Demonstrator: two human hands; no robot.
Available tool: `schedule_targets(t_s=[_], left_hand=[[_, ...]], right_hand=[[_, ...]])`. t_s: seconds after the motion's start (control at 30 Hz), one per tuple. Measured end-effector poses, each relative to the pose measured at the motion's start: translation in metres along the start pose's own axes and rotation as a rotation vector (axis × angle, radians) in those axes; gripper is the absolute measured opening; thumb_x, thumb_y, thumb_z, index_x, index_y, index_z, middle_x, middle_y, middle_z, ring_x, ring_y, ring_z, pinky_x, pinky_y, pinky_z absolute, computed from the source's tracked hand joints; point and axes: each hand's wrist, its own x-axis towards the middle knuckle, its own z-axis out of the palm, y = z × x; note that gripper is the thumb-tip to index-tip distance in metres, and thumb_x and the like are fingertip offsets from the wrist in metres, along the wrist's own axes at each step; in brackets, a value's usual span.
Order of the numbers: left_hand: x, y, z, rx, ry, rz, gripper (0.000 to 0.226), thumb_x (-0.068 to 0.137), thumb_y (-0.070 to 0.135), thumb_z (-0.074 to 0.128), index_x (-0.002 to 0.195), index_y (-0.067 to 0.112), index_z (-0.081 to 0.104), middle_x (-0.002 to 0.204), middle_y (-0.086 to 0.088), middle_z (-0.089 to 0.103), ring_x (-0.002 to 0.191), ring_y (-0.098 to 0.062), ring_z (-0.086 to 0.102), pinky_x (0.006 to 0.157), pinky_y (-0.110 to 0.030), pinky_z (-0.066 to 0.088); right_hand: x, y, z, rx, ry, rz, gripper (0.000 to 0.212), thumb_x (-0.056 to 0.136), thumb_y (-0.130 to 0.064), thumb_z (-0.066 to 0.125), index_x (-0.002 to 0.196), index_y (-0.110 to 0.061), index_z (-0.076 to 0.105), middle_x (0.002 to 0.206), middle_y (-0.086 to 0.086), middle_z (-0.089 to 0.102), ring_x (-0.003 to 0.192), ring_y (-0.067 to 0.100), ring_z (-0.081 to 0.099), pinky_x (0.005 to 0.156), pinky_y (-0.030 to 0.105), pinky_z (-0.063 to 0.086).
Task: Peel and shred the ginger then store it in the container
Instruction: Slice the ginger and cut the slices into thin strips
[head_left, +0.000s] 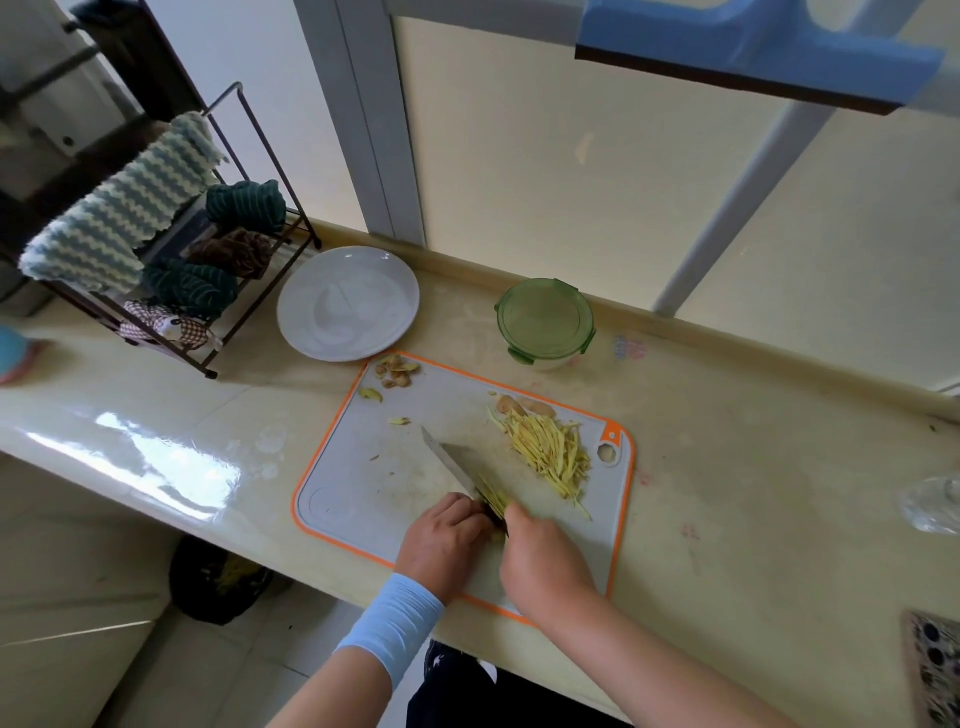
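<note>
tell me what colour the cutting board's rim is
Orange rim on a grey board; the head view shows it best.

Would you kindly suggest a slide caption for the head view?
Right hand holds a knife on an orange-rimmed cutting board beside piled ginger shreds; lidded green container behind.

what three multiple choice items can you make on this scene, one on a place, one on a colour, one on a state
1. Where does the shredded ginger pile lie? A on the floor; B on the cutting board; C in a bowl.
2. What colour is the cutting board's rim? A blue; B green; C orange.
3. How is the round container? A lid on; B lid off; C tipped over.
Answers: 1 B, the shreds sit on the board's right part. 2 C, an orange edge runs round the grey board. 3 A, the green lid covers it.
</note>
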Motion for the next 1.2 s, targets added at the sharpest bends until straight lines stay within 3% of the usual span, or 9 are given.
schedule_targets(t_s=[0.1, 0.43, 0.63, 0.73, 0.83, 1.0, 1.2], left_hand=[[-0.002, -0.001, 0.002, 0.001, -0.003, -0.009, 0.021, 0.093, 0.021, 0.056, 0.081, 0.019, 0.073, 0.086, 0.003, 0.063, 0.081, -0.016, 0.056, 0.068, -0.026, 0.050], [-0.004, -0.003, 0.003, -0.001, -0.020, -0.021, 0.016, 0.090, 0.019, 0.058, 0.082, 0.018, 0.072, 0.085, 0.003, 0.062, 0.084, -0.015, 0.054, 0.064, -0.029, 0.052], [-0.004, -0.003, 0.002, 0.003, -0.024, 0.012, 0.011, 0.088, 0.013, 0.061, 0.084, 0.017, 0.071, 0.088, 0.001, 0.060, 0.083, -0.018, 0.054, 0.063, -0.030, 0.051], [-0.002, 0.000, 0.000, 0.021, -0.023, 0.024, 0.009, 0.086, 0.007, 0.064, 0.083, 0.013, 0.070, 0.088, -0.003, 0.062, 0.083, -0.022, 0.054, 0.067, -0.032, 0.050], [-0.001, 0.004, -0.002, 0.040, 0.012, 0.008, 0.020, 0.089, 0.011, 0.054, 0.081, 0.011, 0.072, 0.086, -0.003, 0.065, 0.087, -0.020, 0.052, 0.073, -0.028, 0.048], [0.000, 0.006, -0.003, 0.033, 0.030, -0.020, 0.021, 0.091, 0.014, 0.054, 0.080, 0.014, 0.073, 0.084, -0.001, 0.065, 0.087, -0.018, 0.052, 0.073, -0.025, 0.047], [-0.003, 0.005, 0.001, 0.028, 0.033, -0.047, 0.023, 0.093, 0.016, 0.053, 0.081, 0.015, 0.073, 0.080, -0.001, 0.063, 0.087, -0.018, 0.053, 0.073, -0.027, 0.048]], right_hand=[[-0.018, 0.014, 0.004, 0.007, 0.010, -0.003, 0.030, 0.098, -0.015, 0.040, 0.127, -0.020, 0.043, 0.108, 0.012, 0.064, 0.102, 0.032, 0.063, 0.067, 0.033, 0.034], [-0.034, 0.029, 0.010, 0.029, 0.002, 0.016, 0.023, 0.096, -0.012, 0.035, 0.117, -0.019, 0.044, 0.089, 0.009, 0.055, 0.097, 0.032, 0.061, 0.065, 0.034, 0.032], [-0.007, 0.009, 0.006, 0.007, -0.029, -0.014, 0.028, 0.096, -0.013, 0.044, 0.123, -0.017, 0.044, 0.110, 0.014, 0.062, 0.105, 0.033, 0.061, 0.069, 0.035, 0.038], [0.009, -0.007, 0.003, 0.020, -0.013, -0.022, 0.020, 0.094, -0.008, 0.040, 0.111, -0.017, 0.046, 0.107, 0.014, 0.063, 0.102, 0.035, 0.063, 0.072, 0.037, 0.046], [0.016, -0.013, 0.001, 0.030, -0.005, -0.052, 0.016, 0.094, -0.008, 0.039, 0.106, -0.016, 0.046, 0.105, 0.016, 0.065, 0.100, 0.037, 0.063, 0.069, 0.037, 0.044], [0.006, -0.002, -0.001, 0.022, 0.014, -0.068, 0.011, 0.097, -0.011, 0.039, 0.104, -0.018, 0.043, 0.104, 0.015, 0.065, 0.100, 0.036, 0.063, 0.065, 0.035, 0.034], [-0.029, 0.028, 0.003, -0.018, -0.030, -0.041, 0.018, 0.095, -0.010, 0.038, 0.109, -0.021, 0.042, 0.100, 0.012, 0.064, 0.097, 0.034, 0.063, 0.065, 0.034, 0.034]])
